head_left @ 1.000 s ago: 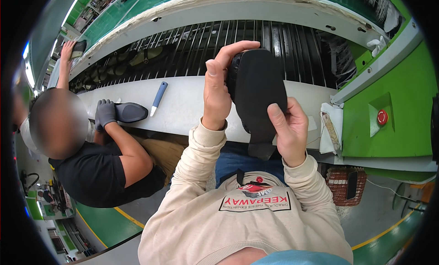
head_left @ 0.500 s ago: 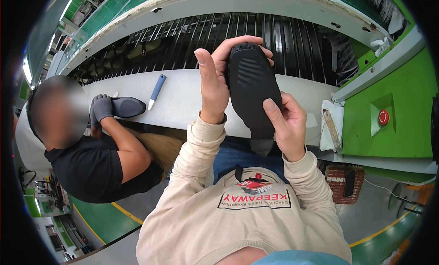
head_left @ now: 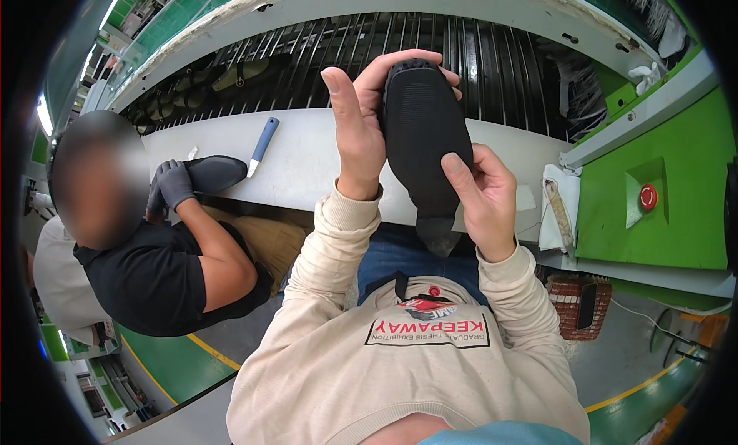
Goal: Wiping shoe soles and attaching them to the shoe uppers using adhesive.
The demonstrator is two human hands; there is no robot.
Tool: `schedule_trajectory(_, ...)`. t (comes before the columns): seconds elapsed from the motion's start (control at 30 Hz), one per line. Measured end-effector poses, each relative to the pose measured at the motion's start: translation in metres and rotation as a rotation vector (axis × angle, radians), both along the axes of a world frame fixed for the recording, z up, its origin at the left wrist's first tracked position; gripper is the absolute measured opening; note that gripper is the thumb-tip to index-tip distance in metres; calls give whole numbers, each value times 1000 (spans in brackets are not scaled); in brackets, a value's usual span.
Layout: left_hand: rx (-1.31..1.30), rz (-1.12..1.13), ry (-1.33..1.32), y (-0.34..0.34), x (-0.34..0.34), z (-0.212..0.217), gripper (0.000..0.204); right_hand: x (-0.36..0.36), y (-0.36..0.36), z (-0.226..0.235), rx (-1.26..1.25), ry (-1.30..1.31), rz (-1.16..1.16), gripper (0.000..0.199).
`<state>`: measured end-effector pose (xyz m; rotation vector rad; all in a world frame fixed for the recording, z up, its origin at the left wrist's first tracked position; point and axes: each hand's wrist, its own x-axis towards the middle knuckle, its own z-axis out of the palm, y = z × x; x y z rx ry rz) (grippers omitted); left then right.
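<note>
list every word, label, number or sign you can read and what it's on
Beige sweatshirt: red and black lettering, upside down here, partly boxed; wording not copied.
Red button: pale marks, too small to read.
Black shoe in the hands: no readable lettering.

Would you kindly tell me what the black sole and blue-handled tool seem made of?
The black sole is probably matte rubber or foam, given its dull surface and fine ridges.

The blue-handled tool has a handle that looks plastic, being evenly coloured; its pale blade may be metal or plastic.
</note>
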<state>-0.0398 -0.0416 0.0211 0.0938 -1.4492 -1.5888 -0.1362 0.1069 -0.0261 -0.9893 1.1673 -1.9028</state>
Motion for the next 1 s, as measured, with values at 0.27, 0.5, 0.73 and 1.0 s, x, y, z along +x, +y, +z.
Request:
schedule_trajectory(0.27,20,33,-25,-1,-1,2,114,-5,-3,-4,1,76,-20,25)
schedule_trajectory(0.5,-17,18,9,-6,-1,-2,106,-4,-9,1,-12,63,-21,26)
schedule_trajectory(0.73,0,45,-10,-6,0,-2,112,-4,-8,1,3,81,-20,26)
schedule_trajectory(1.0,19,49,-3,-1,2,-1,111,-5,-7,-4,9,81,-12,29)
